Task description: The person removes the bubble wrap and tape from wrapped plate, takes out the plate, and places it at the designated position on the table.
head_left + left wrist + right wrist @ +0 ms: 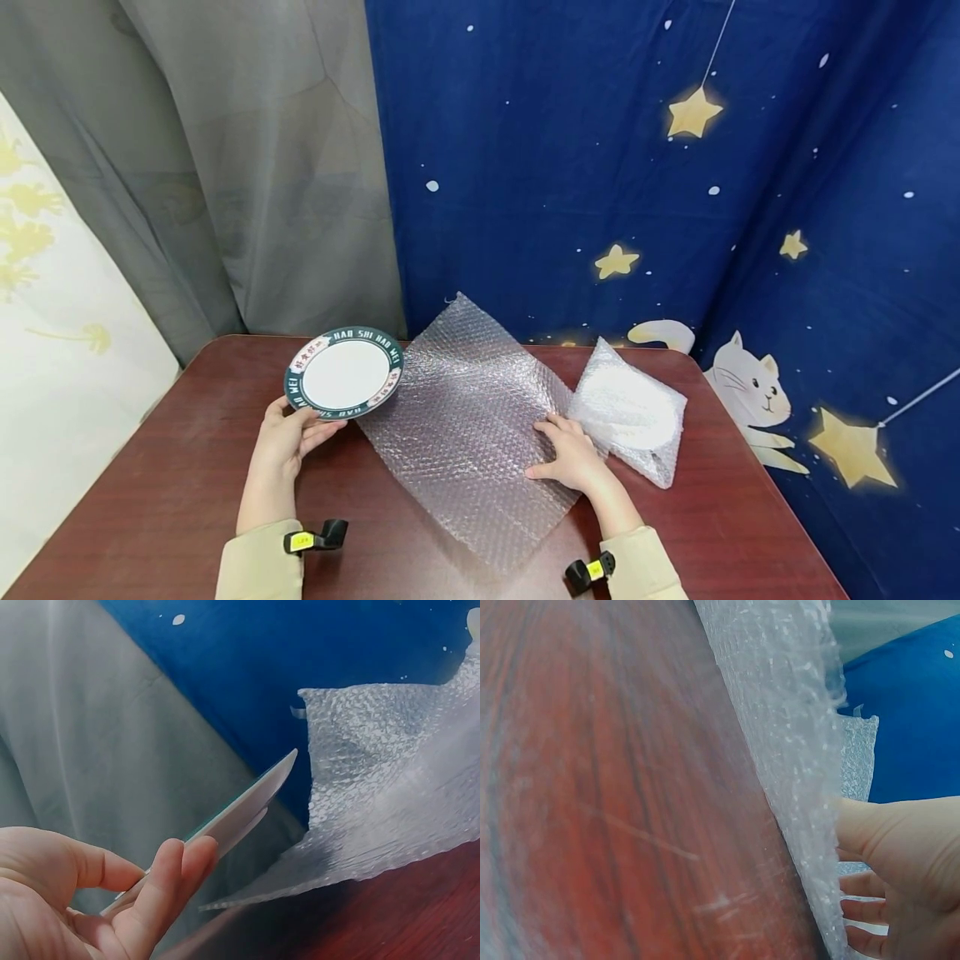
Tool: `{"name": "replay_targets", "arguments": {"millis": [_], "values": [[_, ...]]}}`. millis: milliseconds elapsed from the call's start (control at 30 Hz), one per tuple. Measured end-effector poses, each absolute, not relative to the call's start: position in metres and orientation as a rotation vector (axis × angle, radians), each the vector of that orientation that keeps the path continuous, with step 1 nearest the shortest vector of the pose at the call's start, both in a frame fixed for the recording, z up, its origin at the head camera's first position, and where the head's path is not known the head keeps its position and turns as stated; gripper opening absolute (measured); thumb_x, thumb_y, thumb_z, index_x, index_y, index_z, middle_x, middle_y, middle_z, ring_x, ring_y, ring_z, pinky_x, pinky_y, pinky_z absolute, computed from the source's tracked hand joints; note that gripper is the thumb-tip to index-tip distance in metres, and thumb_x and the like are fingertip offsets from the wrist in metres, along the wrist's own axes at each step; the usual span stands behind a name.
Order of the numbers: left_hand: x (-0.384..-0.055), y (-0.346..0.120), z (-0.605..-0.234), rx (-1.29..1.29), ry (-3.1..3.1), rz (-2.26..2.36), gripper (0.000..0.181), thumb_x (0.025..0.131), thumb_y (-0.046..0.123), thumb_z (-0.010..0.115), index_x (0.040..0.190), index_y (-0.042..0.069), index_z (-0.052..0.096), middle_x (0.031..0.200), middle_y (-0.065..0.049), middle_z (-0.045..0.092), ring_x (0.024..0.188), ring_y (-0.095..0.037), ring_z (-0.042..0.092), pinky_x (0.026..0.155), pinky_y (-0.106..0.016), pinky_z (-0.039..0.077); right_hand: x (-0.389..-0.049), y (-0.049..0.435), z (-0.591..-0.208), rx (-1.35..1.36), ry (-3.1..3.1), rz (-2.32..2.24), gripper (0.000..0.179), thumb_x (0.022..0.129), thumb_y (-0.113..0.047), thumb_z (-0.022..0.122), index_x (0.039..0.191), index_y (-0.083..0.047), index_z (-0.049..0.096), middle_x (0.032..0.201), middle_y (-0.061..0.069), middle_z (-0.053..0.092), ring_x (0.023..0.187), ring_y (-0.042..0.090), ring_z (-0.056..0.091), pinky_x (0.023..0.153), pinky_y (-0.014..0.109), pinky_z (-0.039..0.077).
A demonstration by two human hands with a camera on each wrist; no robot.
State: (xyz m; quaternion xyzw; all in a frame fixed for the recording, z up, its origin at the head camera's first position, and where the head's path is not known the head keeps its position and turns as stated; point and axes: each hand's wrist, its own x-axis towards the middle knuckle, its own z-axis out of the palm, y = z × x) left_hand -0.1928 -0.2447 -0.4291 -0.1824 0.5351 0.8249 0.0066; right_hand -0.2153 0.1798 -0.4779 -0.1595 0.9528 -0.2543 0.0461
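Plate, white centre w/ dk green lettered rim, is at approx. 10 o'clock from middle of the bubble-wrap sheet, raised off the table and tilted; in head view it overlaps sheet's L edge, can't tell if they touch. L hand grips plate's rim at abt 7 o'clock, thumb on top, fingers underneath; L wrist view shows same pinch, plate nearly edge-on. Bubble-wrap sheet, clear, lies diagonally on table, one corner pointing to 12 o'clock. R hand is on sheet's R side, abt 3–4 o'clock from its middle, thumb & fingers spread, resting on the wrap, not clenched. R wrist view: edge of wrap hides those fingertips in part. Wrapped packet is at 3 o'clock, just beside R hand, w/ something white & roundish showing thru its bubble wrap. Table is reddish-brown, wood-grained. Beige sleeves come in from 7 and 5 o'clock, each w/ a black wrist device, yellow label. Behind: grey curtain toward 11 o'clock, blue curtain 12 to 3, w/ yellow stars & a white cat near table's far R corner.
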Motion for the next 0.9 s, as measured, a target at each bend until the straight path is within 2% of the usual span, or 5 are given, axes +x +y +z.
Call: {"name": "replay_targets", "arguments": {"millis": [267,467,633,900], "values": [[-0.19,-0.254,-0.428,-0.651,1.599,2.612,0.067,0.097,-0.005,0.036,0.149,0.014,-0.002,0.076,-0.01,0.065,0.069,-0.023,0.07,0.069,-0.033,0.055,-0.216,0.179,-0.478,-0.49,2.91,-0.771,0.079,0.069,-0.038,0.085,0.134,-0.005,0.054,0.142,0.024,0.039,0.131,0.044,0.03,0.101,0.063,0.026],[-0.188,-0.262,-0.431,-0.715,1.568,2.652,0.062,0.097,-0.005,0.037,0.145,0.015,0.003,0.076,-0.01,0.066,0.07,-0.025,0.07,0.072,-0.036,0.055,-0.216,0.18,-0.48,-0.493,2.914,-0.769,0.079,0.069,-0.038,0.085,0.134,-0.005,0.054,0.142,0.024,0.04,0.131,0.043,0.03,0.101,0.063,0.026],[-0.184,-0.269,-0.431,-0.78,1.523,2.686,0.065,0.097,-0.004,0.037,0.148,0.018,0.004,0.078,-0.009,0.066,0.072,-0.026,0.071,0.075,-0.038,0.054,-0.216,0.18,-0.481,-0.494,2.92,-0.766,0.078,0.069,-0.037,0.085,0.133,-0.005,0.055,0.141,0.023,0.041,0.131,0.043,0.031,0.101,0.063,0.026],[-0.18,-0.281,-0.436,-0.859,1.474,2.752,0.066,0.096,-0.006,0.034,0.148,0.018,0.002,0.078,-0.008,0.063,0.069,-0.027,0.07,0.073,-0.038,0.054,-0.217,0.18,-0.482,-0.486,2.923,-0.76,0.078,0.069,-0.038,0.085,0.133,-0.005,0.054,0.142,0.023,0.04,0.131,0.043,0.031,0.101,0.063,0.026]]}}
